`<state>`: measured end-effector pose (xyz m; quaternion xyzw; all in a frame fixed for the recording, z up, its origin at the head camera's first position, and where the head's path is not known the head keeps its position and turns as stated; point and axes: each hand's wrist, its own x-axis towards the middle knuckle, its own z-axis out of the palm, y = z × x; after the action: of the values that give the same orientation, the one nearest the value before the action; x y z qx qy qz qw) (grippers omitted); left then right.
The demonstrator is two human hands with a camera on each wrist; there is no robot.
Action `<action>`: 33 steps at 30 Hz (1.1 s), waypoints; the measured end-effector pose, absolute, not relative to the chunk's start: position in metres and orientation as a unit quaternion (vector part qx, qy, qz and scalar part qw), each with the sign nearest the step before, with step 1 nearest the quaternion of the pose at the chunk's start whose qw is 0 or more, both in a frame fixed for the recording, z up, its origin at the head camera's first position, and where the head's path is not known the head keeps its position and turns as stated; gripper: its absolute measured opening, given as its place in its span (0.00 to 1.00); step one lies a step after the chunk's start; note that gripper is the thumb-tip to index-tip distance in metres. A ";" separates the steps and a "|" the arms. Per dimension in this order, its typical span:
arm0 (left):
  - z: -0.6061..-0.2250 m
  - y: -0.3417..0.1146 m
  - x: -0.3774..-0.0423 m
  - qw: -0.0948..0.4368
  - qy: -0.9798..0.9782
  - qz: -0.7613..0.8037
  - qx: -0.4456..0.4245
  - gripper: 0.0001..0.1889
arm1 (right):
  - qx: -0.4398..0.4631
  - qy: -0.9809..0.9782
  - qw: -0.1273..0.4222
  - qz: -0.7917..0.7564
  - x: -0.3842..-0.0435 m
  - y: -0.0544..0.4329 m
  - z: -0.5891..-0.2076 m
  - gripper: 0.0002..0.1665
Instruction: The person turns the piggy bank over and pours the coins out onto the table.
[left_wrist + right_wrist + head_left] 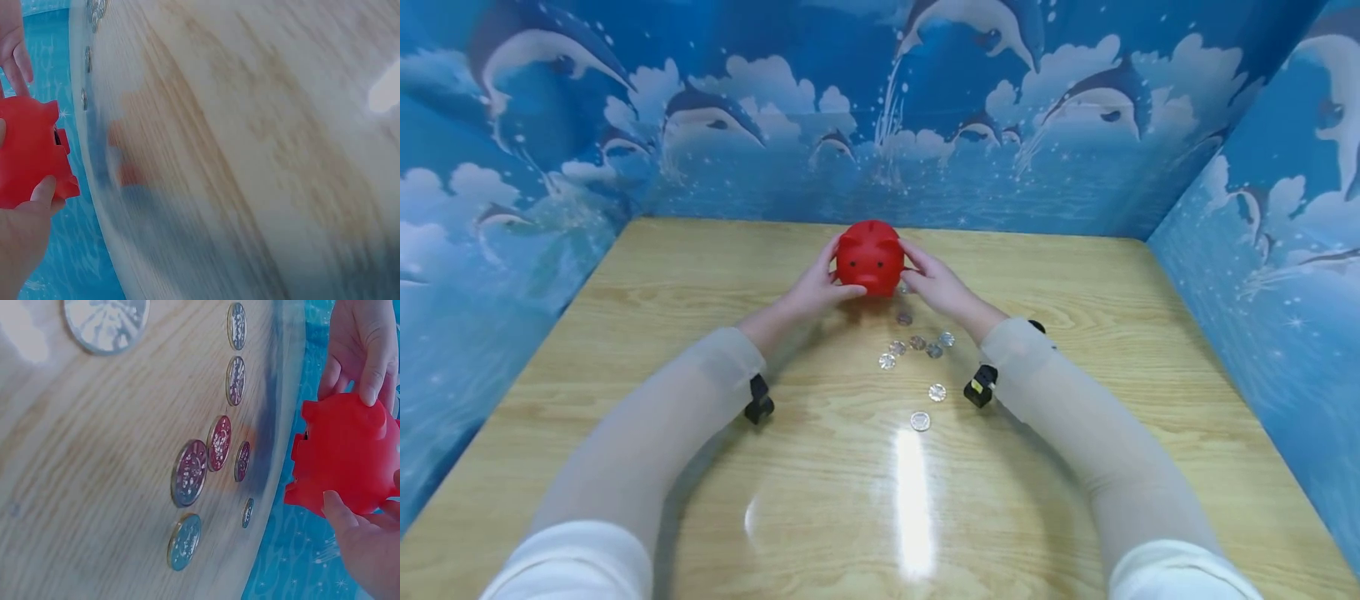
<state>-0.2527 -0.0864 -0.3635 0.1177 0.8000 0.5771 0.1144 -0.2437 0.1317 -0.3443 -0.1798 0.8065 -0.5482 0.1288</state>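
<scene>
A red piggy bank (870, 254) is at the far middle of the wooden table (625, 350), snout facing me. My left hand (818, 286) grips its left side, thumb under the snout. My right hand (931, 279) grips its right side. In the left wrist view my thumb (44, 190) presses the red piggy bank (28, 153). In the right wrist view both hands wrap round the piggy bank (350, 459). Several silver coins (917, 343) lie loose on the wood just in front of it. I cannot tell whether the piggy bank touches the table.
Two more coins (921, 421) lie nearer me, by a bright glare streak. Blue dolphin-print walls (880, 125) close in the table at the back and both sides. Black wrist camera mounts (981, 387) sit on both sleeved forearms.
</scene>
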 end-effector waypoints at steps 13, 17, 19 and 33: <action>-0.373 -0.088 -0.259 0.116 0.801 0.572 0.133 0.49 | -0.152 0.823 0.145 -0.528 -0.244 0.130 -0.347 0.32; -0.374 -0.086 -0.259 0.114 0.803 0.568 0.139 0.49 | -0.149 0.824 0.146 -0.527 -0.243 0.131 -0.347 0.31; -0.376 -0.086 -0.260 0.109 0.805 0.565 0.145 0.49 | -0.149 0.824 0.146 -0.527 -0.243 0.132 -0.348 0.31; -0.385 -0.085 -0.266 0.081 0.841 0.515 0.143 0.51 | -0.144 0.830 0.153 -0.516 -0.244 0.127 -0.352 0.33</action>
<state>-0.2661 -0.0849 -0.3854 0.1426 0.8412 0.5153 0.0806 -0.2443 0.1274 -0.3522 -0.1439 0.8303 -0.5162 0.1534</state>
